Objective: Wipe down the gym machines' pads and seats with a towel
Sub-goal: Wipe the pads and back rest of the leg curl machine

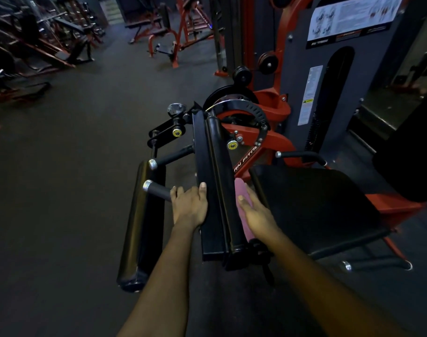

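Head view. Light is dim; the far machines are blurred and cannot be identified. The pink towel (240, 187) lies along the right side of the roller pad (223, 186), in the gap between it and the seat (317, 207); its middle is hidden under the right hand (256, 212). The right hand's fingers are nearly straight and together, pressing flat on the towel. The left hand's (188, 207) fingers curl over the handle (156, 189), tips hidden behind it; the thumb lies against the edge of the flat pad (205, 161). Both forearms are cut off at the lower frame edge. The seat surface is too dark for detail.
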